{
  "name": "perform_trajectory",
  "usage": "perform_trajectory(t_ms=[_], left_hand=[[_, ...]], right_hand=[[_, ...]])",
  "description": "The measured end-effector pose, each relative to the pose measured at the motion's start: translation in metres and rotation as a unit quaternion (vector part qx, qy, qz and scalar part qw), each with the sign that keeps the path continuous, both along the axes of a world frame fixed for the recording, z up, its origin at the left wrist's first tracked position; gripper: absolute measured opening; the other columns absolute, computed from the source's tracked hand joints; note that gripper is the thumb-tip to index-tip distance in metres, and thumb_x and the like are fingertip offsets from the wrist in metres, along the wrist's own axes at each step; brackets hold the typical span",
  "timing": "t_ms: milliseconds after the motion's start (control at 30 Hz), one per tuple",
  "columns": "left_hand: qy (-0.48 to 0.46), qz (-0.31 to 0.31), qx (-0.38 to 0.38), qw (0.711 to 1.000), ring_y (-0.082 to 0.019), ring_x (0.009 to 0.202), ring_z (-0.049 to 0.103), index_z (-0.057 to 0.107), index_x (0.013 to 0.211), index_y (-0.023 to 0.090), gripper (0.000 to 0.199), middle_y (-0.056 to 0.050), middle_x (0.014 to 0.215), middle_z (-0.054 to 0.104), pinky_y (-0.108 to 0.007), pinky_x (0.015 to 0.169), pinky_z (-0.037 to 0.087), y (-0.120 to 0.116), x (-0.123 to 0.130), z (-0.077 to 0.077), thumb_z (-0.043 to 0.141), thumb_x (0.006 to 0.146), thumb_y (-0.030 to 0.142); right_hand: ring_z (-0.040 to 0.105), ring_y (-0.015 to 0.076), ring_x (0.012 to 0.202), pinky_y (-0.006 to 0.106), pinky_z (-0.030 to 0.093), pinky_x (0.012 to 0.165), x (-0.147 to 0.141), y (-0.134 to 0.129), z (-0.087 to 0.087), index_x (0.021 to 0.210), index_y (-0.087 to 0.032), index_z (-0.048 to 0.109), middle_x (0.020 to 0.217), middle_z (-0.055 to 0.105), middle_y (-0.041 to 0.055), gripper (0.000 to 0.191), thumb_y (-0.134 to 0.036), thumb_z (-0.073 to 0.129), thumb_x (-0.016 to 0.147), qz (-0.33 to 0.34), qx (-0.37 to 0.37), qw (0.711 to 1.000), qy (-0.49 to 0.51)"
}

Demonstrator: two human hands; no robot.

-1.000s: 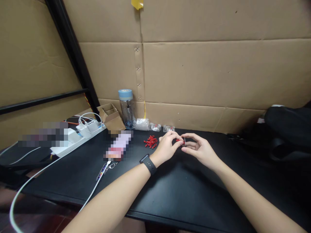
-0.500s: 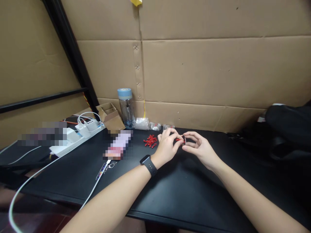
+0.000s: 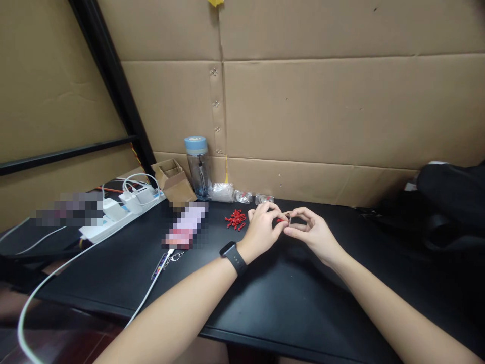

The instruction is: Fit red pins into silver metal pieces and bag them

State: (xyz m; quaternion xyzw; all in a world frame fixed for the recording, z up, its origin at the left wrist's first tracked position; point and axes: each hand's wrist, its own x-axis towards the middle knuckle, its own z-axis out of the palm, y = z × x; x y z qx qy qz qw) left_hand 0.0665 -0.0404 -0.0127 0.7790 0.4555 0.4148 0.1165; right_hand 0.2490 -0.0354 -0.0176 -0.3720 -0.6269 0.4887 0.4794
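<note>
Above the black table, my left hand (image 3: pixel 263 225) pinches a small red cord (image 3: pixel 280 220) between thumb and fingers. My right hand (image 3: pixel 309 230) grips a small, thin round piece with a pale rim (image 3: pixel 289 219) by its edge. The fingertips of both hands nearly meet there, so part of the cord and the round piece is hidden. Whether the cord passes through the round piece, I cannot tell. A small pile of red cord loops (image 3: pixel 235 220) lies on the table just left of my left hand.
Clear plastic packets (image 3: pixel 223 192) line the cardboard wall, beside a blue-lidded bottle (image 3: pixel 198 169) and an open cardboard box (image 3: pixel 175 182). A blurred-out phone (image 3: pixel 187 222) with a charging cable lies at left, near a white power strip (image 3: pixel 109 227). Dark fabric (image 3: pixel 450 202) sits at right.
The view has shifted slightly. Between my fingertips the round piece has turned a little and shows less of its dark inside. Both hands keep their grip.
</note>
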Motion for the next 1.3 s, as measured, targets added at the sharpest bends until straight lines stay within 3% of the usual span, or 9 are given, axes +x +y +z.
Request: perform_trajectory(t_ms=[200, 467, 600, 700, 800, 933, 1133, 1300], left_hand=[[-0.062, -0.001, -0.019, 0.998, -0.021, 0.111, 0.058, 0.077, 0.089, 0.028, 0.009, -0.001, 0.11, 0.065, -0.039, 0.098, 0.039, 0.007, -0.006, 0.002, 0.069, 0.089, 0.031], [-0.115, -0.037, -0.045, 0.992, -0.02, 0.109, 0.061, 0.078, 0.085, 0.027, 0.009, -0.001, 0.108, 0.067, -0.037, 0.102, 0.043, 0.015, -0.008, -0.005, 0.073, 0.086, 0.034], [-0.093, -0.037, -0.052, 0.994, -0.021, 0.113, 0.059, 0.076, 0.087, 0.027, 0.011, -0.001, 0.11, 0.068, -0.036, 0.104, 0.042, 0.016, -0.009, -0.004, 0.07, 0.088, 0.036], [-0.086, -0.022, -0.056, 0.994, -0.02, 0.115, 0.058, 0.072, 0.1, 0.028, 0.019, -0.002, 0.114, 0.068, -0.037, 0.103, 0.042, 0.015, -0.01, -0.004, 0.057, 0.095, 0.038], [-0.032, -0.052, -0.052, 0.997, -0.022, 0.121, 0.055, 0.071, 0.109, 0.032, 0.023, -0.001, 0.122, 0.066, -0.039, 0.105, 0.039, 0.013, -0.011, -0.005, 0.058, 0.094, 0.043], [0.072, -0.089, -0.034, 0.993, -0.026, 0.124, 0.051, 0.071, 0.113, 0.035, 0.029, 0.0, 0.129, 0.064, -0.043, 0.103, 0.036, 0.01, -0.01, -0.011, 0.064, 0.088, 0.048], [0.151, -0.092, -0.011, 0.984, -0.028, 0.125, 0.048, 0.07, 0.116, 0.034, 0.031, -0.003, 0.129, 0.065, -0.045, 0.1, 0.035, 0.008, -0.01, -0.014, 0.054, 0.094, 0.048], [0.192, -0.081, 0.012, 0.978, -0.031, 0.126, 0.047, 0.069, 0.113, 0.028, 0.029, -0.006, 0.129, 0.063, -0.048, 0.099, 0.034, 0.007, -0.012, -0.013, 0.062, 0.088, 0.042]], right_hand=[[0.071, 0.0266, 0.102, 0.038, 0.061, 0.085, 0.001, 0.001, 0.003, 0.093, -0.019, 0.071, 0.13, 0.065, 0.012, 0.035, -0.051, 0.077, 0.08, -0.003, -0.017, 1.0, 0.001], [0.07, 0.0276, 0.1, 0.039, 0.061, 0.082, 0.002, 0.003, -0.003, 0.091, -0.018, 0.072, 0.121, 0.068, 0.0116, 0.034, -0.048, 0.081, 0.076, -0.009, -0.012, 0.999, -0.029], [0.067, 0.0266, 0.102, 0.039, 0.059, 0.083, 0.008, 0.009, -0.003, 0.085, -0.019, 0.071, 0.12, 0.066, 0.0103, 0.029, -0.048, 0.074, 0.082, -0.029, 0.067, 0.991, -0.113], [0.065, 0.0251, 0.099, 0.038, 0.056, 0.08, 0.015, 0.012, 0.0, 0.081, -0.022, 0.07, 0.116, 0.065, 0.0091, 0.021, -0.042, 0.067, 0.086, -0.048, 0.163, 0.959, -0.229], [0.063, 0.0252, 0.101, 0.038, 0.054, 0.081, 0.02, 0.011, 0.006, 0.081, -0.024, 0.07, 0.116, 0.064, 0.0077, 0.01, -0.032, 0.066, 0.085, -0.053, 0.238, 0.914, -0.323], [0.061, 0.0269, 0.108, 0.043, 0.049, 0.093, 0.024, 0.01, 0.01, 0.076, -0.024, 0.069, 0.118, 0.062, 0.0072, 0.007, -0.026, 0.066, 0.082, -0.045, 0.273, 0.886, -0.371], [0.061, 0.0264, 0.109, 0.042, 0.048, 0.096, 0.025, 0.015, 0.004, 0.077, -0.023, 0.067, 0.118, 0.061, 0.0076, 0.007, -0.025, 0.064, 0.083, -0.057, 0.282, 0.883, -0.371], [0.062, 0.0248, 0.102, 0.038, 0.051, 0.086, 0.025, 0.017, 0.006, 0.08, -0.022, 0.067, 0.116, 0.062, 0.0084, 0.008, -0.026, 0.062, 0.085, -0.088, 0.279, 0.894, -0.338]])
